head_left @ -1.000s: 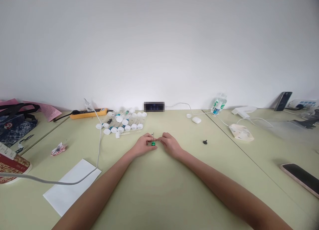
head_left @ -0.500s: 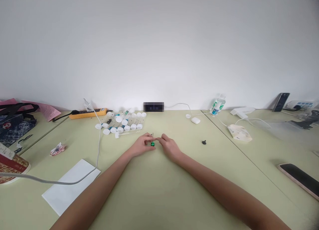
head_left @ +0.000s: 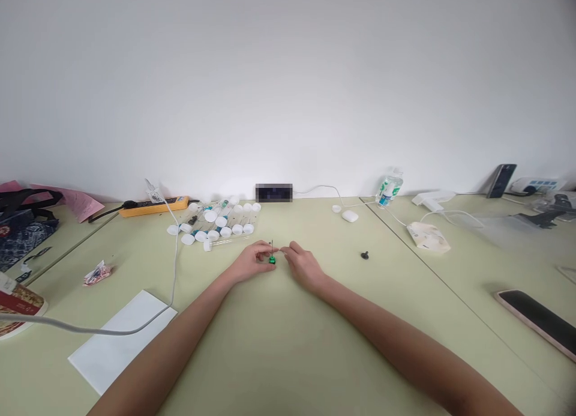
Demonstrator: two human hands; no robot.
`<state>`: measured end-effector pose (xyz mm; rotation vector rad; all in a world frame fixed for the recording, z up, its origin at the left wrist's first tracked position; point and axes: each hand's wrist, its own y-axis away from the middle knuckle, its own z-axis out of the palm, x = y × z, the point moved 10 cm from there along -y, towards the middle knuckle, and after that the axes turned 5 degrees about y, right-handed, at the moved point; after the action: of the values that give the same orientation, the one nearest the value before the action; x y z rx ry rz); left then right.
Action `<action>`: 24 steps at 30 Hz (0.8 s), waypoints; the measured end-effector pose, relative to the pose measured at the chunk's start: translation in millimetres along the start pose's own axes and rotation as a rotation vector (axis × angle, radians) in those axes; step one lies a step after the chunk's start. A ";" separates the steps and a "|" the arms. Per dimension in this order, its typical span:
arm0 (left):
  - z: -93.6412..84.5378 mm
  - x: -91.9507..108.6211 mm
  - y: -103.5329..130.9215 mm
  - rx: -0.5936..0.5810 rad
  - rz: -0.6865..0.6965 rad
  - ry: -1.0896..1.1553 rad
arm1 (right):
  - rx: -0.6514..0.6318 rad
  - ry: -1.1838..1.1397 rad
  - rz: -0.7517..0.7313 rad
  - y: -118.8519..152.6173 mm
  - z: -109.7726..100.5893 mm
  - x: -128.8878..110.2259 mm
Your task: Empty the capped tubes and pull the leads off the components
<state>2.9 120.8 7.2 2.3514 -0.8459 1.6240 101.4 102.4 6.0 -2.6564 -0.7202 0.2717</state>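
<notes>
Small upright green piece (head_left: pixel 272 260) on the table (head_left: pixel 288 338), between two bare hands

Clock directions are taken from the green piece. At nine o'clock, far out, lies a crumpled wrapper (head_left: pixel 96 274); at eight, a white sheet (head_left: pixel 117 344) with a cable (head_left: pixel 108 331) across it. At ten, a cluster of white-capped tubes (head_left: pixel 225 230). Just at nine, the left hand (head_left: pixel 252 263) curves its thumb and fingers about the piece, moderately parted; firm contact cannot be confirmed. A thin dark stem (head_left: pixel 272 247) rises from the green body. Handling, in judgement: light, stiff, possibly slippery; the stem appears the fragile part, so hold low, on the green body. Near three o'clock, the right hand (head_left: pixel 306 267) has its fingers bunched narrowly; whether they pinch anything cannot be told. Farther along three, a small black part (head_left: pixel 365 256) lies apart from both hands.
</notes>
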 end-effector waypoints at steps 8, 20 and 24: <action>0.0 -1.9 -1.1 0.018 0.041 -0.020 | 0.070 -0.256 0.070 4.8 -12.8 8.1; 5.7 8.3 1.7 -0.108 0.024 0.002 | 0.076 -0.371 -0.022 8.8 -17.0 -9.5; 3.9 0.5 1.0 -0.078 -0.008 0.032 | 0.062 -0.357 -0.046 8.9 -17.4 -12.5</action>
<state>5.7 118.1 5.9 2.2673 -0.8755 1.5911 99.6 83.5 19.3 -2.5550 -0.8625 0.7564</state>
